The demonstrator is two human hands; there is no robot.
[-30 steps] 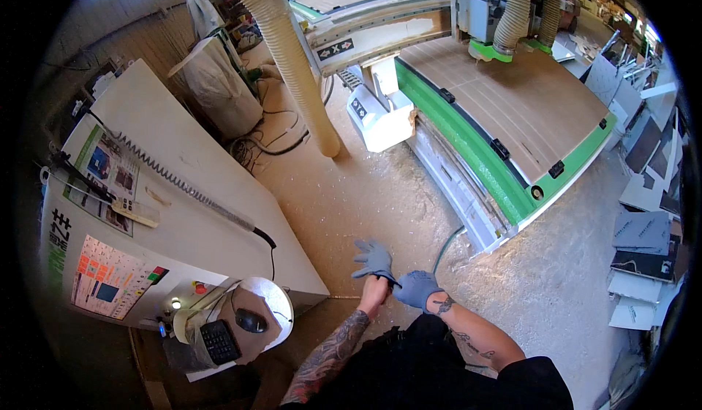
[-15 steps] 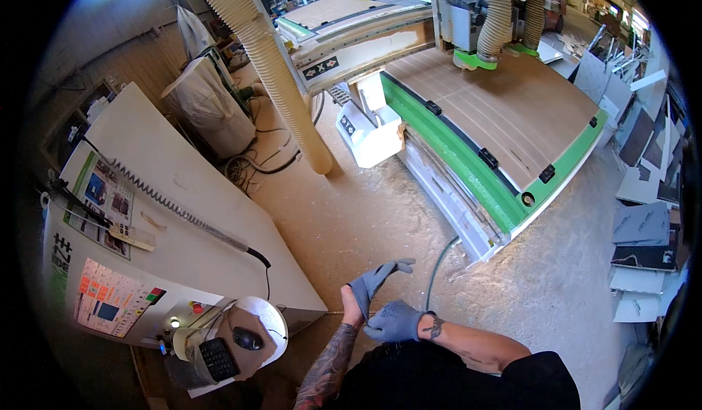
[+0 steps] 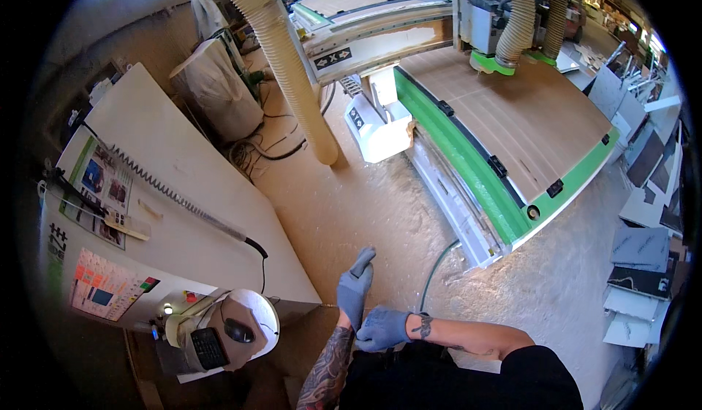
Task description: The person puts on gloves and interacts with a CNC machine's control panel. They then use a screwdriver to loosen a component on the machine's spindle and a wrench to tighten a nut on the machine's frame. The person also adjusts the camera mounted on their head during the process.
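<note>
A grey work glove (image 3: 349, 297) covers my left hand (image 3: 355, 284), which points away from me with its fingers stretched out and holds nothing. Bare skin shows at the wrist below its cuff. My right hand (image 3: 383, 329), also in a grey glove, is closed at that wrist and pinches the edge of the left glove's cuff. Its fingertips are partly hidden. Both hands are in front of my body, above the dusty floor.
Ahead to the right stands a large CNC router with a green-edged bed (image 3: 504, 213) and a brown board (image 3: 512, 118). A ribbed hose (image 3: 292, 81) hangs down. At left are a white control cabinet (image 3: 212, 213), keyboard (image 3: 209, 348) and mouse (image 3: 238, 330). Panel offcuts (image 3: 640, 249) lean at right.
The left glove, earlier partly on with loose fingers bent to the right, now sits further down over my left hand. My right hand has stayed at the cuff. The view has shifted slightly.
</note>
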